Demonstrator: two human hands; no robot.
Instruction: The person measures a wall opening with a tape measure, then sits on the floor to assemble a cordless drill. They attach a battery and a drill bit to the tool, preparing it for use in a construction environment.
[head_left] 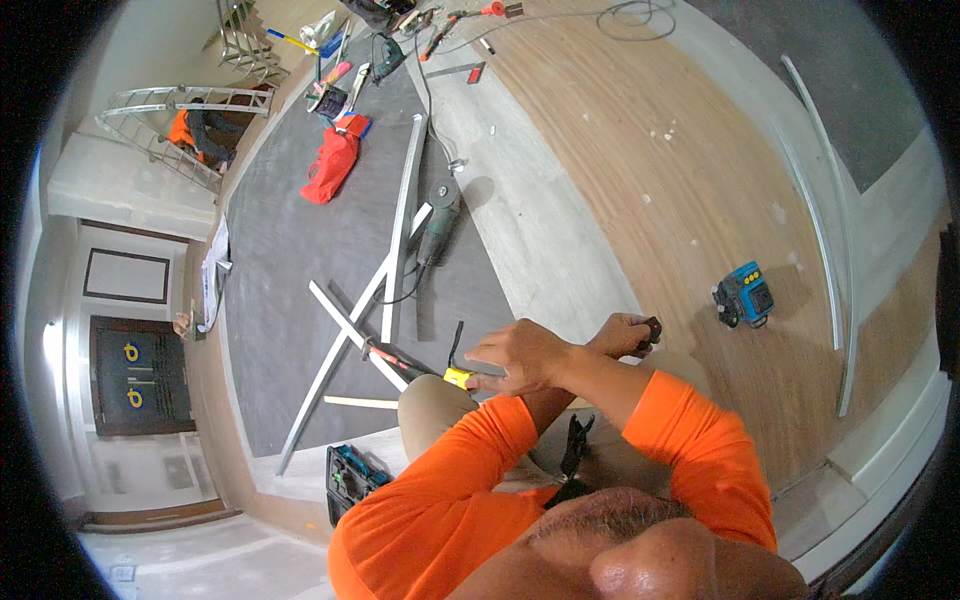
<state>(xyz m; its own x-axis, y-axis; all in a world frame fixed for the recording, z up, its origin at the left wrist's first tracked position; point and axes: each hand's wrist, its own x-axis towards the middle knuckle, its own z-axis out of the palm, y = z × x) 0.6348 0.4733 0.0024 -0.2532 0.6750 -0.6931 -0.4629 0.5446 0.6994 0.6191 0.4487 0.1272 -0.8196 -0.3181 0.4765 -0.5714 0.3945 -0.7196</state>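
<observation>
My forearms cross, the right over the left. My right hand (522, 356) is at the left, its fingers at the edge of a small yellow and black thing (457, 377) above my knee; whether they grip it is hard to see. My left hand (622, 334) reaches out at the right, closed around a small dark object (653, 330) of unclear kind. Beyond my right hand, a red-and-black handled tool (392, 358) lies by crossed metal profiles (352, 328). Farther off, an angle grinder (437, 235) with its cord rests on the grey floor.
A blue laser level (743, 295) stands to the right, with long metal strips (820, 220) beyond it. An open tool case (352, 478) is at my left. A red bag (332, 165) and scattered tools lie farther off. Another person (205, 135) is near a ladder (185, 97).
</observation>
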